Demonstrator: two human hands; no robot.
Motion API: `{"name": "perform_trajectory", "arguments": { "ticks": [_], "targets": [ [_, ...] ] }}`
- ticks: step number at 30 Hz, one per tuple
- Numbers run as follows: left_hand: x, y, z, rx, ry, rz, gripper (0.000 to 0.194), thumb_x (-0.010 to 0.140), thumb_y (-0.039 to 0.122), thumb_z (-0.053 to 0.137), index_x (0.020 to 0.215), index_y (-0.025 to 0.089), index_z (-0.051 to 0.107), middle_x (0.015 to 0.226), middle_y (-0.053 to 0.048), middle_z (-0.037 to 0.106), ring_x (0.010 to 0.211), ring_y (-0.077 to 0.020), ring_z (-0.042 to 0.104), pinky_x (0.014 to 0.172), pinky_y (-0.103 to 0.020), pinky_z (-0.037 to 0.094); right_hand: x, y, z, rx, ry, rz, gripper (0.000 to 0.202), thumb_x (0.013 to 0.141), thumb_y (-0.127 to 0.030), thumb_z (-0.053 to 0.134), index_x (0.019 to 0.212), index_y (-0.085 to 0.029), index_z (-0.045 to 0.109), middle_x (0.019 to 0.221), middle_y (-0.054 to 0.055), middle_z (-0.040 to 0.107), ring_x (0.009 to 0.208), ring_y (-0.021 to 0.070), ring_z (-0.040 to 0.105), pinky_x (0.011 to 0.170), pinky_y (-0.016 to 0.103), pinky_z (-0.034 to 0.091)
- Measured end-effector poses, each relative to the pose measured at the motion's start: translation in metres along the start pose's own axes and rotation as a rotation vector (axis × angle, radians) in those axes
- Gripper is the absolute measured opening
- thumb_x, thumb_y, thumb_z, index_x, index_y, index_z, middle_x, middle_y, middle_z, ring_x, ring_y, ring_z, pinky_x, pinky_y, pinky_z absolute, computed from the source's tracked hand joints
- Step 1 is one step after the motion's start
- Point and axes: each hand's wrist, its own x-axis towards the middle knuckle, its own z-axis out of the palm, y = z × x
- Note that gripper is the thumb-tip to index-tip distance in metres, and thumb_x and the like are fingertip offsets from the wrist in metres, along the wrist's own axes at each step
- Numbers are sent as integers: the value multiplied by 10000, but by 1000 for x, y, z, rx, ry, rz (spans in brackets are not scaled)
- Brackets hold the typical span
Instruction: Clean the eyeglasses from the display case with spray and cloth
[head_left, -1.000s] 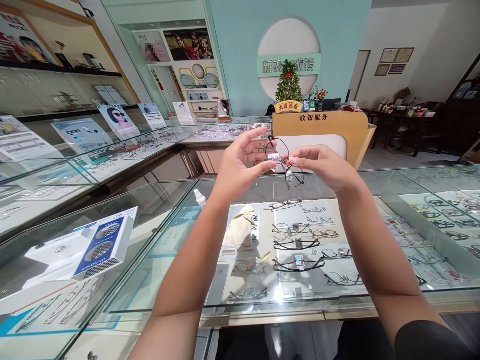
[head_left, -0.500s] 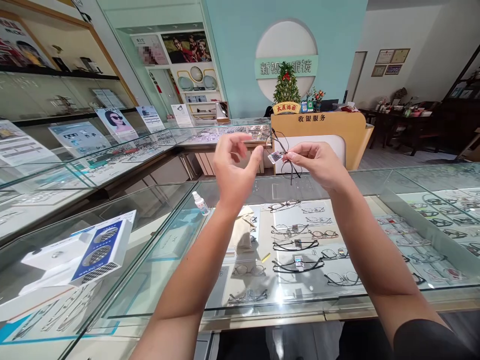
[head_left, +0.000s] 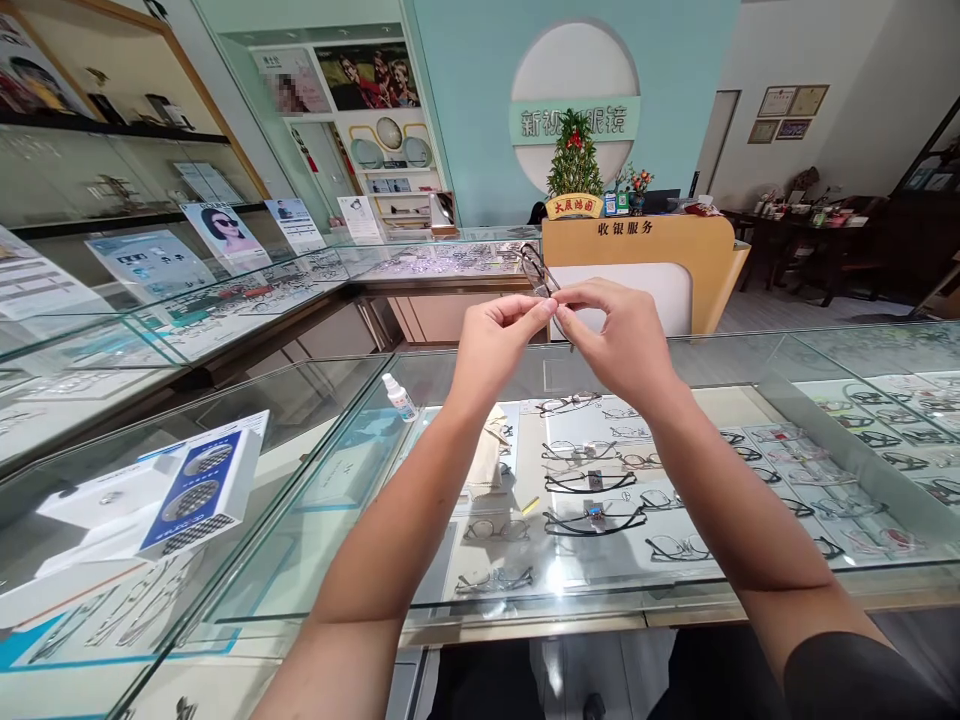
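A pair of thin dark-framed eyeglasses (head_left: 532, 264) is held up on edge above the glass counter. My right hand (head_left: 621, 325) pinches it around the middle between thumb and fingers. Close against it, my left hand (head_left: 501, 345) is closed too, its thumb and fingertips meeting at the same part of the frame. Both sets of fingertips touch, and they hide the bridge and most of the lower lens. A small tag at the frame is mostly covered.
Under my hands stands the glass display counter (head_left: 652, 590) with several rows of eyeglasses. On its top are a small white spray bottle (head_left: 399, 397) and a beige cloth (head_left: 490, 455). A blue-and-white box (head_left: 202, 490) lies at left. The cashier desk (head_left: 709, 265) stands beyond.
My left hand has moved right from a spread pose and closed at the eyeglasses. The eyeglasses have turned in my right hand, which has shifted slightly left.
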Motion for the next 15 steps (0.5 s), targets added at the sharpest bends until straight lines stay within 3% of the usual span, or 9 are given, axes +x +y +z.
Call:
{"name": "perform_trajectory", "arguments": {
  "ticks": [3,6,10,15],
  "targets": [
    [2,-2,-4,33,10,21,354,811,601,864,828,249,843,580,23,553,526,-107,375,486,-269,298,1,-5,-11,4,-14,14,196,985,-394,696,908,-254,809,986,65,818,909,262,712,903,440,556],
    [3,0,-10,176,-51,69,270,850,512,831,773,253,812,574,17,543,527,-124,396,522,-295,344,3,5,-25,5,115,63,305,977,-468,694,770,-248,741,764,29,722,730,208,621,758,380,514],
    [1,-5,-9,497,-329,112,197,862,377,751,706,260,777,551,6,546,524,-153,438,586,-336,393,-11,52,-36,-46,145,164,361,939,-454,675,647,-244,659,611,-2,595,609,180,523,675,360,434],
    [-2,-32,11,759,-615,65,127,792,285,694,688,260,762,641,-19,683,561,-188,533,601,-337,367,-59,127,-36,-235,70,385,368,925,-456,600,640,-225,626,626,26,619,656,206,566,706,366,421]
  ]
}}
